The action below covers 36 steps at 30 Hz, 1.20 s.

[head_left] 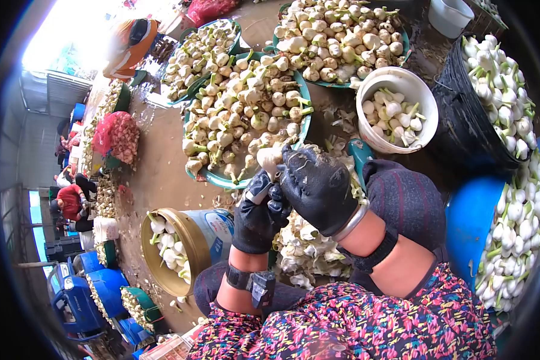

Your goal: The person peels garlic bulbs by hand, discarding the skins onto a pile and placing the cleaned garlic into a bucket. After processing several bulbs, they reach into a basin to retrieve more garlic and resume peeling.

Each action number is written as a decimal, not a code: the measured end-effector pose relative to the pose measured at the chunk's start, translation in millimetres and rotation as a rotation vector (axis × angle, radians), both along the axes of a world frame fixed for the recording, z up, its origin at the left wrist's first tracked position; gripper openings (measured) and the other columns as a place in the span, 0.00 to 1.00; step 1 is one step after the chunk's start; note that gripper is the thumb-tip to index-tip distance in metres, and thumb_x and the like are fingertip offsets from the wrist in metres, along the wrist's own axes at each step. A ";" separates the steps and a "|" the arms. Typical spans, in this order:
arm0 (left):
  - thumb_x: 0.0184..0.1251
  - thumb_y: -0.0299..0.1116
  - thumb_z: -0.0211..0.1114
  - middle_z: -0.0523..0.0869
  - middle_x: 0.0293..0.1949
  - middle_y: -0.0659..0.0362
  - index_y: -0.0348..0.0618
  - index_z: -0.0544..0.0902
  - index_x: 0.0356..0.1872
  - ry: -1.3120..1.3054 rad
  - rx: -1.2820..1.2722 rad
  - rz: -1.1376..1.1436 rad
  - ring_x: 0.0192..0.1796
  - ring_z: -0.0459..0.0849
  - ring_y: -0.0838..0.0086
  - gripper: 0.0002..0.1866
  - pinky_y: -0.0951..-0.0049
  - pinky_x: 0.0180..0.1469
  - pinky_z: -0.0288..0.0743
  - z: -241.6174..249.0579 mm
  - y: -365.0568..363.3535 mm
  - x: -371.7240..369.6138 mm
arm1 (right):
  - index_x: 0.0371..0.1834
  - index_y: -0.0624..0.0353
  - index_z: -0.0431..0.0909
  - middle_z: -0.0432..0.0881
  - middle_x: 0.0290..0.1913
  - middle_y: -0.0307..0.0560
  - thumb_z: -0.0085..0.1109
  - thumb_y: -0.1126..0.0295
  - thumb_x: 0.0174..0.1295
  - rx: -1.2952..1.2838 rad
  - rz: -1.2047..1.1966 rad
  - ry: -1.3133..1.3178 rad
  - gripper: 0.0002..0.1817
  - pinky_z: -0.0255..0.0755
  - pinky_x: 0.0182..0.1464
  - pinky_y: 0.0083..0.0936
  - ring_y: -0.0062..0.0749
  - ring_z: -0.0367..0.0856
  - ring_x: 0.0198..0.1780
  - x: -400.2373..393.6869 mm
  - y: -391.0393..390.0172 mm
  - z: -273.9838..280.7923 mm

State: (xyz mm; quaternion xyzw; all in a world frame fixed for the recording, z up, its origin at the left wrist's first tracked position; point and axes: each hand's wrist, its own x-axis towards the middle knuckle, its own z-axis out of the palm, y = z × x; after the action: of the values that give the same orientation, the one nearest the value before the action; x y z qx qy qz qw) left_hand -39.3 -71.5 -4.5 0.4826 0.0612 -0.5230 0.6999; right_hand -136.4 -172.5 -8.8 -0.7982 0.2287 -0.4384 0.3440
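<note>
Both my hands wear black gloves and meet in front of me, over the near edge of a green basin heaped with garlic bulbs. A pale garlic bulb sits at the fingertips of my right hand, whose fingers are closed round it. Just beside it, my left hand is closed on a small tool with a light metallic part, mostly hidden by the fingers. Below the hands lies a pile of garlic skins.
A gold bucket with peeled bulbs stands at left, a white bucket at upper right. Black and blue tubs flank my right side. More garlic basins stand beyond; people sit at far left.
</note>
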 end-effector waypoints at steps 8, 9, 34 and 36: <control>0.69 0.41 0.48 0.65 0.12 0.69 0.51 0.72 0.24 0.126 -0.062 -0.033 0.15 0.63 0.80 0.13 0.82 0.15 0.60 -4.1 12.5 4.6 | 0.23 0.62 0.73 0.77 0.22 0.57 0.52 0.69 0.52 0.680 -0.153 0.013 0.07 0.70 0.32 0.41 0.50 0.78 0.27 14.3 -18.9 -20.9; 0.70 0.42 0.48 0.63 0.12 0.69 0.51 0.71 0.24 0.169 -0.085 -0.037 0.16 0.62 0.80 0.14 0.82 0.15 0.58 -2.3 13.7 8.7 | 0.23 0.62 0.73 0.77 0.22 0.57 0.53 0.69 0.52 0.801 -0.160 0.031 0.07 0.70 0.32 0.41 0.49 0.78 0.27 13.8 -22.9 -24.2; 0.53 0.34 0.58 0.79 0.50 0.48 0.50 0.76 0.53 -1.467 1.039 -0.950 0.51 0.78 0.55 0.22 0.60 0.56 0.68 -212.9 8.6 189.3 | 0.40 0.62 0.77 0.77 0.45 0.62 0.54 0.69 0.49 0.294 0.156 0.362 0.15 0.71 0.44 0.38 0.52 0.78 0.40 11.7 -5.5 -16.6; 0.53 0.36 0.60 0.81 0.47 0.49 0.52 0.78 0.50 -1.444 1.076 -1.049 0.51 0.78 0.54 0.19 0.61 0.53 0.70 -213.0 14.3 195.0 | 0.42 0.62 0.78 0.79 0.43 0.60 0.58 0.65 0.51 0.707 0.332 0.459 0.17 0.72 0.41 0.33 0.46 0.80 0.38 13.7 -10.0 -2.6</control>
State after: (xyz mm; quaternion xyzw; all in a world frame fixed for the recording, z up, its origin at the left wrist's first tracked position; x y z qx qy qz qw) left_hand 155.7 -57.2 -217.5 0.8949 -0.3644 -0.2521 -0.0530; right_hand -122.7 -182.5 -11.4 -0.7342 0.3035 -0.0841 0.6015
